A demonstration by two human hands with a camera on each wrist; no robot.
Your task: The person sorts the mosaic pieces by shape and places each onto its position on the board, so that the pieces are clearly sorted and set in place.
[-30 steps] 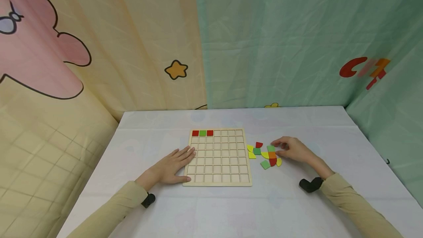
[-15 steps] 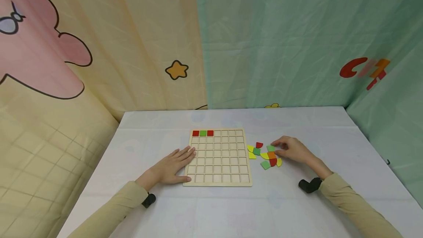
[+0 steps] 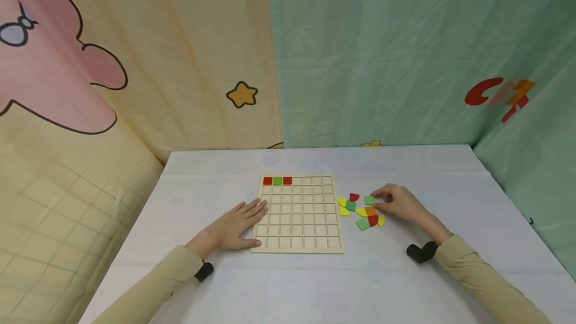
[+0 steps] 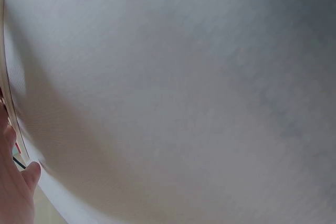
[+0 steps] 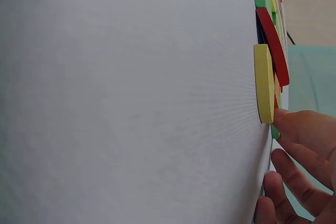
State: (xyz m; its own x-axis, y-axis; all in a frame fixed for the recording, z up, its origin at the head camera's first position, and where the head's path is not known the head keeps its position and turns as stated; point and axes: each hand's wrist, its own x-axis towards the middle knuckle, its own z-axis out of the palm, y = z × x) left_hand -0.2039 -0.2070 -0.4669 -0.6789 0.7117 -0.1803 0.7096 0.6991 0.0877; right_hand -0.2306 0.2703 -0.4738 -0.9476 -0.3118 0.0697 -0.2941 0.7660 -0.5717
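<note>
A pale wooden grid board point(image 3: 297, 251) lies on the table, with two red squares and a green square in its top row. My left hand point(image 3: 236, 226) rests flat on the board's left edge, fingers straight. To the right of the board, my right hand point(image 3: 400, 203) pinches a light green square tile point(image 3: 369, 200) between thumb and forefinger. In the right wrist view that green tile point(image 5: 275, 132) shows only as a sliver between the fingertips. Just below it are an orange square tile point(image 3: 370, 211), a red quarter-circle tile point(image 3: 373, 220) and a yellow tile point(image 3: 381, 221).
Several other tiles lie between the board and my right hand, among them a red quarter-circle point(image 3: 354, 197), a darker green tile point(image 3: 350, 206) and a tilted green square point(image 3: 362, 224). A white cloth covers the table point(image 3: 315, 289). Curtains point(image 3: 382, 64) hang behind it.
The light green square has shifted slightly away from the orange tile, leaving a gap between them, as my right hand moved slightly with it. My left hand stays on the board.
</note>
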